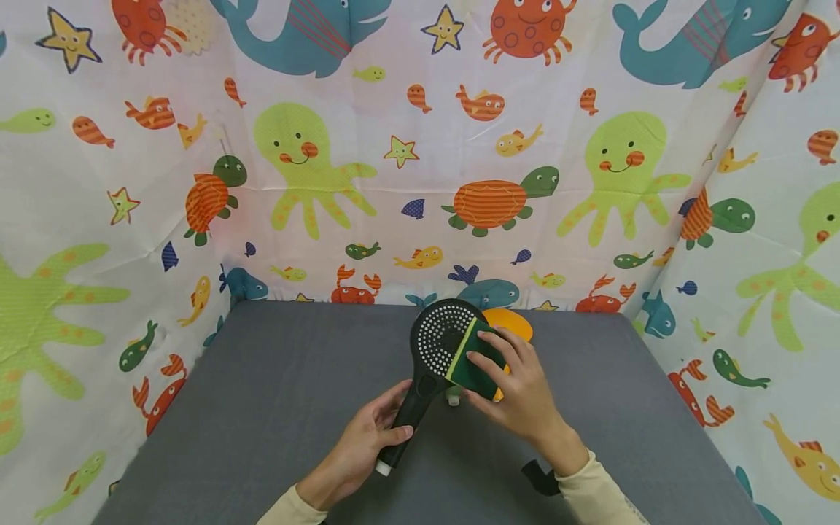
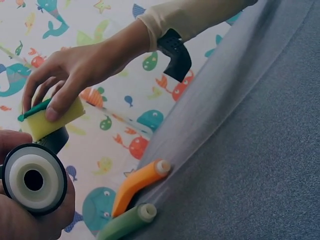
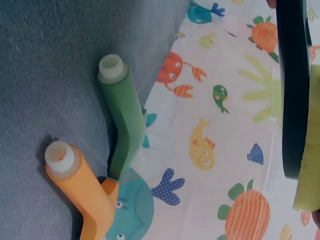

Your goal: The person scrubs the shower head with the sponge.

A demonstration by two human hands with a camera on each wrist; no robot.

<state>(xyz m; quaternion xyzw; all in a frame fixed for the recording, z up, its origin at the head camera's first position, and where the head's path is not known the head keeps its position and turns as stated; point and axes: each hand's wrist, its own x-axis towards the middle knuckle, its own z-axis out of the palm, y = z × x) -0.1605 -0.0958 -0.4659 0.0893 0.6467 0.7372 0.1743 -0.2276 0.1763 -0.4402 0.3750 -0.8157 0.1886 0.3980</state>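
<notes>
My left hand (image 1: 354, 446) grips the handle of a black shower head (image 1: 420, 401), its round face with pale nozzle dots turned up toward the head camera. A sponge (image 1: 474, 364), dark green on one side and yellow on the other, is pinched in my right hand (image 1: 525, 386). The sponge's yellow side lies against the right part of the nozzle face and covers some of it. From the left wrist view, the white hollow end of the handle (image 2: 35, 179) points at the camera, with the sponge (image 2: 60, 120) just beyond.
Behind my right hand lies an orange shower head (image 1: 510, 323), beside a green shower head (image 3: 122, 115); both rest on the grey table (image 1: 275, 394). A curtain (image 1: 367, 168) printed with sea animals stands around the back and sides. A black wrist mount (image 1: 541, 478) is on my right forearm.
</notes>
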